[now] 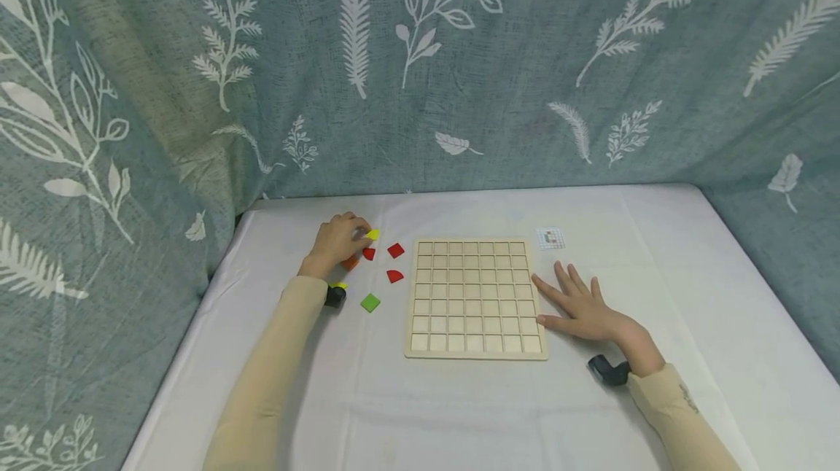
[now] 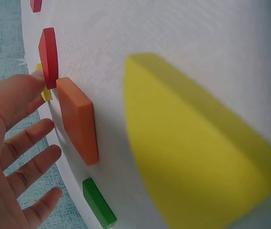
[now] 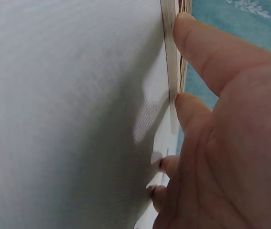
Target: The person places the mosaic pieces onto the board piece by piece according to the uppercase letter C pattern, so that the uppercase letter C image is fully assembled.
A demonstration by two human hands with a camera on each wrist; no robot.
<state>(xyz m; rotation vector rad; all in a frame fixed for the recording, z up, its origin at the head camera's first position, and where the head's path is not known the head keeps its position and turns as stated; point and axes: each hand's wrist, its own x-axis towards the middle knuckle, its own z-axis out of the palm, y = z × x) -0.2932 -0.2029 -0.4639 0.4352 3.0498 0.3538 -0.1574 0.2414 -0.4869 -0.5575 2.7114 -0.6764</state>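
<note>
My left hand [image 1: 336,241] is at the left of the table, its thumb and index finger pinching a yellow piece [image 1: 372,235]. Close to those fingertips lie a red quarter-circle piece [image 1: 369,254] and an orange square piece [image 1: 350,262]. The left wrist view also shows a dark green piece [image 2: 99,203] beneath the hand, and a large yellow rounded piece [image 2: 188,138] near the camera. With its fingers spread, my right hand [image 1: 580,310] touches the right edge of a wooden grid board [image 1: 475,356] with thumb and index finger.
Between the left hand and the board lie a red square [image 1: 396,251], another red quarter-circle [image 1: 395,276] and a light green square [image 1: 370,302]. A small card with a printed grid [image 1: 550,238] lies beyond the right hand. A patterned curtain [image 1: 459,92] hangs behind the white-covered table.
</note>
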